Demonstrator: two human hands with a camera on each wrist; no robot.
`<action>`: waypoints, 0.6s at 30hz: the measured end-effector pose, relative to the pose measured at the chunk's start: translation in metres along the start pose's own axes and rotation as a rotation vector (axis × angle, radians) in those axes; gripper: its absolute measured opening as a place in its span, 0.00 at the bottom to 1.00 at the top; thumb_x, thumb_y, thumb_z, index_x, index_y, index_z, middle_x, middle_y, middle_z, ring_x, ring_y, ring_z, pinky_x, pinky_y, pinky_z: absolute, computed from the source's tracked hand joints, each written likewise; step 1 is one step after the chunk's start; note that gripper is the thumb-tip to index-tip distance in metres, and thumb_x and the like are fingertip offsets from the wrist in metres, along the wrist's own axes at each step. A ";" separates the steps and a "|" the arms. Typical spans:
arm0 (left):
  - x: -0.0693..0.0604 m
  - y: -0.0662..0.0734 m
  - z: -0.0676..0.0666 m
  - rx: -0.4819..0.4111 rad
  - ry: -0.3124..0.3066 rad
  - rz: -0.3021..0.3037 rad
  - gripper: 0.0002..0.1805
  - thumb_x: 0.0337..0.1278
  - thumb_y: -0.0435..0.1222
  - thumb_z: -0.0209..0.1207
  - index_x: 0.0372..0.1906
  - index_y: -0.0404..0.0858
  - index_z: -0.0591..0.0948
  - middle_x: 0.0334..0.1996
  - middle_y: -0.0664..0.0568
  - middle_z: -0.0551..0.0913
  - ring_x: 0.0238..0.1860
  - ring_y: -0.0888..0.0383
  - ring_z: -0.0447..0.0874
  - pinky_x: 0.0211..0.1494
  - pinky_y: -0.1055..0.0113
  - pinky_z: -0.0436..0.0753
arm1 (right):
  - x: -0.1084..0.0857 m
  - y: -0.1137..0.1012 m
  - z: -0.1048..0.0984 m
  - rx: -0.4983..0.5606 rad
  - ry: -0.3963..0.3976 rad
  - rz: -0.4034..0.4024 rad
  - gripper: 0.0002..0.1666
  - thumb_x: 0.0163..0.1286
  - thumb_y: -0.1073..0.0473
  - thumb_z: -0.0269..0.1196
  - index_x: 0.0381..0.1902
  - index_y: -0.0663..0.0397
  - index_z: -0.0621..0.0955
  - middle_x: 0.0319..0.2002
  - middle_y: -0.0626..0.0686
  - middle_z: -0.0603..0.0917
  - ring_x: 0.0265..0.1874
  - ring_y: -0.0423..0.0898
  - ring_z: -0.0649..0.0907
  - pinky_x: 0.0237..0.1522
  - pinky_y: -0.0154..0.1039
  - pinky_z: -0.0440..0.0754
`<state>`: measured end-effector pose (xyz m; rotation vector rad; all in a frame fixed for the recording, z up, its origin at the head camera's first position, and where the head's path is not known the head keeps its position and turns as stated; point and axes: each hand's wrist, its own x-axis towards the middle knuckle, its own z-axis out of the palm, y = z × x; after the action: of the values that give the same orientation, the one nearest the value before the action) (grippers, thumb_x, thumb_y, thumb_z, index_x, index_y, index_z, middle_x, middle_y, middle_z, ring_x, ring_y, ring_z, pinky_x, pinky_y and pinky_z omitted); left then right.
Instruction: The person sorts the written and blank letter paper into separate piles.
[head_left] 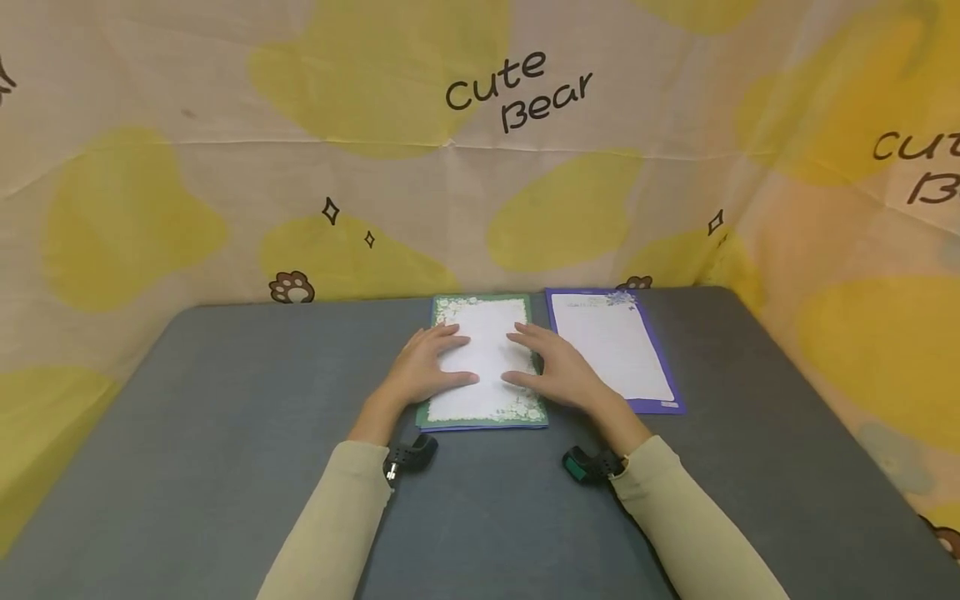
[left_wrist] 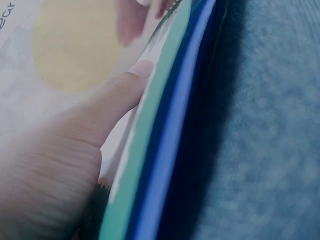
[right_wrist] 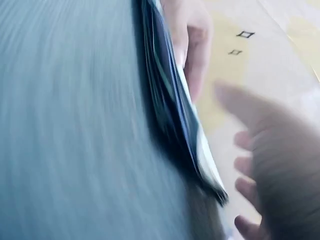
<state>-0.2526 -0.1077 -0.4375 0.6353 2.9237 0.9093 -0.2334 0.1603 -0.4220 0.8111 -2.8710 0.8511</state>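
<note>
A stack of printed paper sheets lies on the grey table; its top sheet is white with a green leafy border, and blue edges show beneath. My left hand is over the stack's left side, with its thumb along the top sheet close to the near edge. Over the right side is my right hand, fingers spread and thumb pointing inward. In the right wrist view that hand's thumb looks apart from the layered stack edge. Neither hand curls round anything.
A white sheet with a purple border lies to the right of the stack, partly behind my right wrist. Dark bands are on both wrists. A yellow-patterned cloth hangs behind and beside the grey table.
</note>
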 end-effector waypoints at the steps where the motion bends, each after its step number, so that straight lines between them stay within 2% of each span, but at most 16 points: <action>1: 0.000 0.000 0.000 0.001 0.003 0.005 0.39 0.52 0.58 0.70 0.67 0.46 0.79 0.76 0.48 0.69 0.80 0.46 0.57 0.84 0.45 0.49 | 0.001 -0.001 0.003 -0.021 -0.025 -0.007 0.40 0.68 0.41 0.67 0.72 0.52 0.73 0.76 0.57 0.69 0.76 0.59 0.66 0.76 0.63 0.63; 5: 0.001 0.002 0.000 0.007 0.003 0.013 0.38 0.52 0.58 0.70 0.67 0.46 0.79 0.75 0.49 0.69 0.80 0.46 0.57 0.84 0.46 0.50 | 0.002 -0.001 0.008 -0.075 -0.072 -0.028 0.38 0.71 0.41 0.64 0.72 0.55 0.73 0.74 0.57 0.70 0.76 0.57 0.67 0.79 0.60 0.58; 9: 0.002 0.003 0.001 0.009 -0.001 0.014 0.38 0.52 0.58 0.70 0.67 0.46 0.79 0.75 0.49 0.69 0.80 0.46 0.58 0.84 0.47 0.49 | 0.000 0.000 0.009 -0.089 -0.050 -0.031 0.36 0.72 0.42 0.63 0.70 0.56 0.75 0.73 0.58 0.72 0.75 0.58 0.69 0.79 0.60 0.58; 15: 0.001 0.000 0.003 -0.011 0.039 0.018 0.34 0.53 0.56 0.71 0.64 0.47 0.82 0.72 0.52 0.74 0.78 0.45 0.62 0.81 0.43 0.58 | 0.002 0.000 0.015 -0.072 0.060 -0.041 0.30 0.69 0.46 0.67 0.64 0.54 0.81 0.65 0.57 0.82 0.65 0.58 0.79 0.68 0.57 0.75; 18: 0.001 0.000 0.003 -0.037 0.065 0.010 0.30 0.54 0.55 0.71 0.61 0.49 0.84 0.69 0.55 0.78 0.77 0.47 0.65 0.78 0.43 0.63 | 0.004 -0.002 0.019 -0.053 0.135 -0.050 0.27 0.69 0.49 0.68 0.61 0.56 0.82 0.61 0.58 0.84 0.62 0.58 0.81 0.65 0.56 0.78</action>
<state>-0.2531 -0.1059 -0.4405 0.6307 2.9552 1.0012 -0.2335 0.1477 -0.4363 0.7844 -2.7323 0.7887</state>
